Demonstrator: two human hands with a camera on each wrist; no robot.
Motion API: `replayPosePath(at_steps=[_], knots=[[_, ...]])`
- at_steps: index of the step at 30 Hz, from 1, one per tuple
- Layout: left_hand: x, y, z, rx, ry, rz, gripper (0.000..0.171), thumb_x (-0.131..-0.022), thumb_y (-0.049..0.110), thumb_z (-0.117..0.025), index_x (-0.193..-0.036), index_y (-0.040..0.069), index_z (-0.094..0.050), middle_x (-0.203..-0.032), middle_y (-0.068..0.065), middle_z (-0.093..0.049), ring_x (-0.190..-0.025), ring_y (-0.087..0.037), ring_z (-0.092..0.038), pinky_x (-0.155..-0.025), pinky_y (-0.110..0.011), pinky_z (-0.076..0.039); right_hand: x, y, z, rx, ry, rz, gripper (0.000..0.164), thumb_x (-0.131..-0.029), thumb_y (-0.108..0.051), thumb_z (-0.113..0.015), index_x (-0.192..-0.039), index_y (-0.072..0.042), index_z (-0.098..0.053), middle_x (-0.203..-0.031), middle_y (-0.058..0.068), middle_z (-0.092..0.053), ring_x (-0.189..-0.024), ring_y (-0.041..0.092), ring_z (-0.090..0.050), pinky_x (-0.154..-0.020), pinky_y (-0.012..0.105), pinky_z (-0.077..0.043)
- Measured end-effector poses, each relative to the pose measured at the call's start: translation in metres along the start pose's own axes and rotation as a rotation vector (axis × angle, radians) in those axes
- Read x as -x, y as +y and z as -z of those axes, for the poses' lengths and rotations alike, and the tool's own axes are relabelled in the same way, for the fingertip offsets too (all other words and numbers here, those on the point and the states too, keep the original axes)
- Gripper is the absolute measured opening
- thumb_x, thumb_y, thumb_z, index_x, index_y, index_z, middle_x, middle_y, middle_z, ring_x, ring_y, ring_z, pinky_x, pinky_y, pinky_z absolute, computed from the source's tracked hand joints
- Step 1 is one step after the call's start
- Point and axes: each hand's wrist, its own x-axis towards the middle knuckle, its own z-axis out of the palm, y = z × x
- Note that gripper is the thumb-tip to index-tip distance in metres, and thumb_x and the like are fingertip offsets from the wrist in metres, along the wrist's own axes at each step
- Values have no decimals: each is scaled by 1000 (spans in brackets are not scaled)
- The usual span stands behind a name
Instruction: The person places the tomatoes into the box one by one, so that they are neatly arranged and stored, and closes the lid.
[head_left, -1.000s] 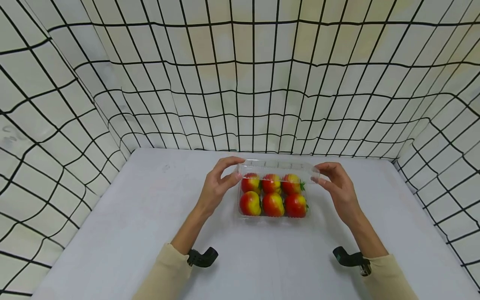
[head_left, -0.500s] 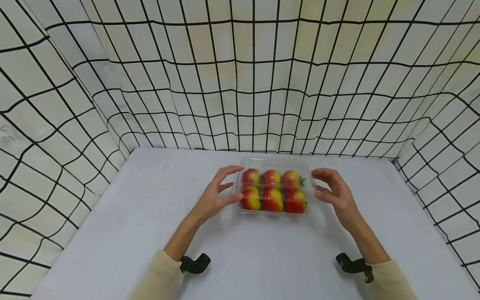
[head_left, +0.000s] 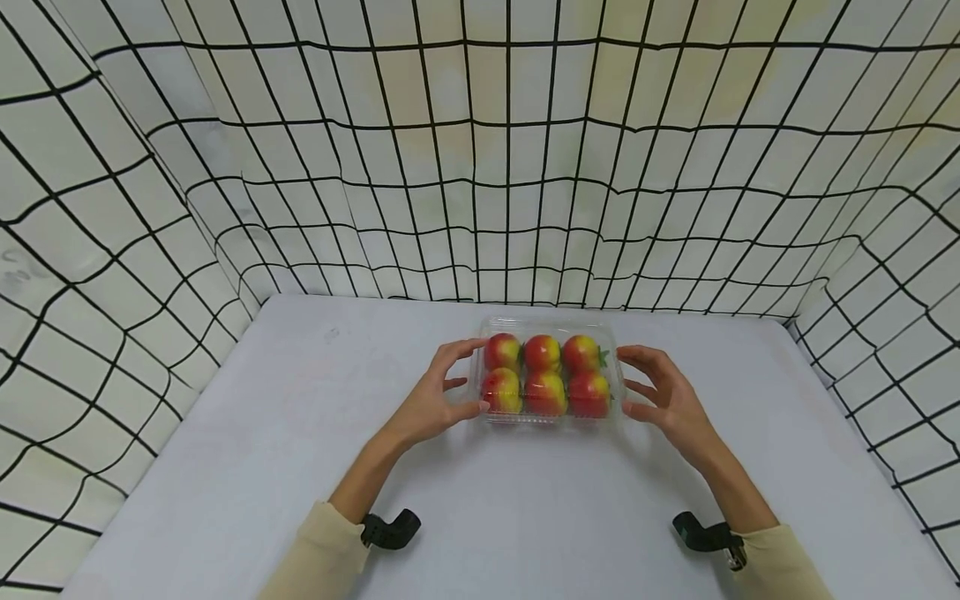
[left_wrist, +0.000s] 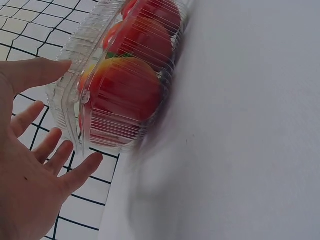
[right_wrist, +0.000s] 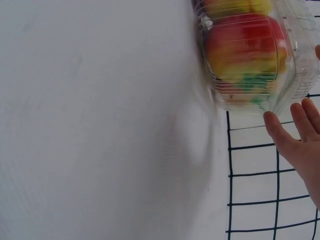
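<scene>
A clear plastic clamshell box (head_left: 547, 323) stands on the white table with several red-and-yellow fruits (head_left: 545, 393) inside. Its transparent lid lies over the fruits, the lid's rim close along the base's rim in the left wrist view. At the box's left end is my left hand (head_left: 429, 402), fingers spread and fairly straight, the thumb at the lid's near left corner. On the opposite end, my right hand (head_left: 670, 403) has its fingertips right at the box's side, fingers extended. In the right wrist view, part of that hand is cut off by the frame edge.
The white table (head_left: 300, 467) reaches under the box and both forearms. Black netting (head_left: 508, 167) over pale walls rises behind the table and along both sides. A black wrist-worn camera (head_left: 393, 530) sticks out from the left wrist, another (head_left: 701, 533) from the right.
The raised lid has come down toward the near side, over the fruits. Both hands have moved nearer with it, and their fingers have spread along the box's ends.
</scene>
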Motion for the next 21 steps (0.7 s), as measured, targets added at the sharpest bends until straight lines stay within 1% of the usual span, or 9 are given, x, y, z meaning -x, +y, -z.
replayPosePath(at_steps=[5, 7, 13, 21], knots=[[2, -2, 1, -17, -5, 11, 87, -85, 13, -82, -160, 18, -38, -162, -9, -33, -154, -38, -31, -117, -63, -44, 1, 2, -1, 51, -4, -23, 73, -86, 17, -67, -151, 4, -37, -154, 27, -40, -142, -1, -43, -108, 13, -48], [2, -3, 1, -20, -7, 11, 88, -84, 13, -82, -160, 18, -37, -163, -10, -33, -154, -38, -31, -117, -63, -44, 1, 2, -1, 68, -5, -34, 74, -86, 17, -67, -151, 3, -38, -154, 29, -40, -142, -2, -42, -107, 12, -48], [3, -5, 1, -20, -6, 8, 88, -84, 13, -83, -159, 17, -38, -162, -10, -35, -154, -39, -31, -116, -63, -45, 3, 2, -1, 111, -11, -62, 76, -85, 14, -70, -153, -1, -39, -157, 26, -40, -141, -2, -41, -107, 13, -48], [5, -7, 1, -15, 8, 17, 86, -84, 15, -84, -158, 19, -40, -161, -11, -36, -151, -41, -34, -116, -61, -46, 6, 3, 0, 146, -8, -63, 76, -85, 12, -73, -152, 0, -40, -156, 24, -42, -140, 3, -44, -105, 12, -49]])
